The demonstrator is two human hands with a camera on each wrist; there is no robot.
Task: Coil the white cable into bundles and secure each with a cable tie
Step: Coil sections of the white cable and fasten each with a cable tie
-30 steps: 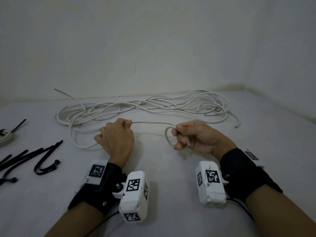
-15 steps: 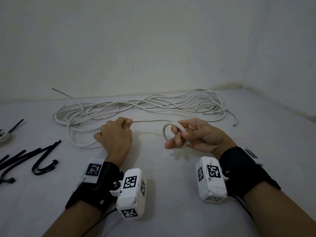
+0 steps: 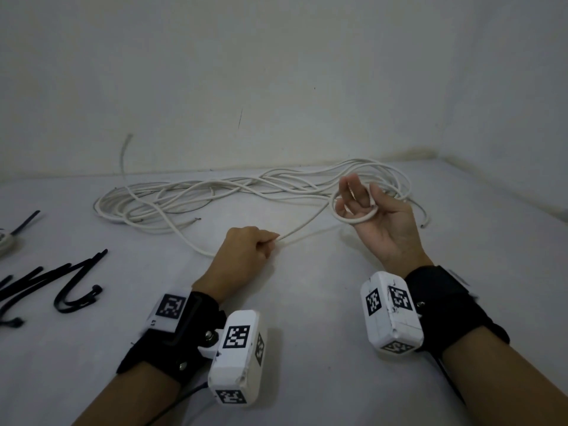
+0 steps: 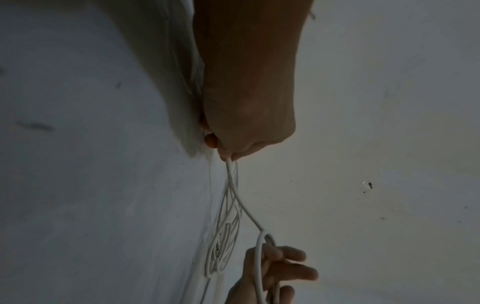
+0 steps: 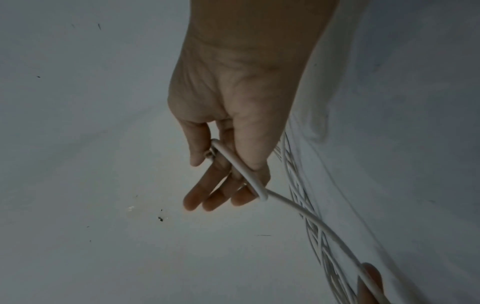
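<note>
A person's two bare hands work over a pale, cloth-covered counter (image 3: 307,318), each wrist wearing a black strap with a white camera box marked in black-and-white squares.

A long, thin white round cable (image 3: 190,201) lies in a loose, tangled heap of loops on the counter, at its far side near the wall. One cut end of it sticks up toward the wall at the heap's left.

The left hand (image 3: 246,250) rests knuckles-up on the counter, nearer the person than the heap. Its fingers are clenched into a fist around a strand of the cable, which leaves the fist at the thumb side. In the left wrist view the same left hand (image 4: 249,115) shows the strand emerging from the pinch of thumb and fingers.

From there the strand runs up and rightward to the right hand (image 3: 378,219), which is raised palm-up just in front of the heap's right end. A small single loop of cable circles its fingers (image 3: 350,192), which are stretched out nearly straight, while the thumb presses the loop against them. The right wrist view shows the right hand (image 5: 228,115) with the cable crossing the fingers under the thumb.

Several black plastic cable ties (image 3: 70,281) lie scattered on the counter, well left of the heap and the left hand.
</note>
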